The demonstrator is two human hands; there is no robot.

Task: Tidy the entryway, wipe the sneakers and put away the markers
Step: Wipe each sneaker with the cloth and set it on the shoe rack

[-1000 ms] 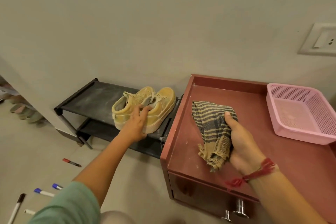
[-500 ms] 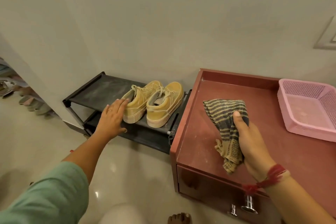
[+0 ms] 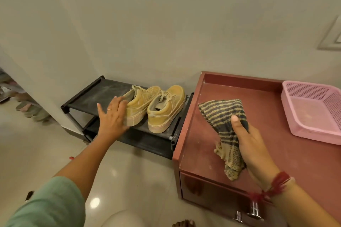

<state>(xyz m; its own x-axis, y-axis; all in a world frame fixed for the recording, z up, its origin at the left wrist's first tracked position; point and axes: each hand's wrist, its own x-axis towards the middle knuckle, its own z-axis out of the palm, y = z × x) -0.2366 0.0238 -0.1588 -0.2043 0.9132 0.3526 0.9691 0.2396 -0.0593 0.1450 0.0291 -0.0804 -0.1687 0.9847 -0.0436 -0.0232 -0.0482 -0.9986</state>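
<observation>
Two tan sneakers (image 3: 162,107) stand side by side on the top shelf of a black shoe rack (image 3: 96,94), toes toward the wall. My left hand (image 3: 112,116) is open with fingers spread, resting against the heel side of the left sneaker. My right hand (image 3: 252,145) is closed on a striped grey and beige cloth (image 3: 221,114), which lies partly on the top of a red-brown cabinet (image 3: 276,153). A dark marker tip (image 3: 29,195) shows on the floor at the lower left; a red one (image 3: 71,158) peeks out beside my left forearm.
A pink plastic basket (image 3: 313,112) sits at the cabinet's right end. The cabinet has a drawer with metal knobs (image 3: 254,210). Slippers (image 3: 31,110) lie on the floor at far left. A wall switch plate (image 3: 332,37) is at the right edge.
My left hand let go of the sneakers, which now stand on the rack, and rests open against the left one. My right hand keeps hold of the cloth. The view shifted right.
</observation>
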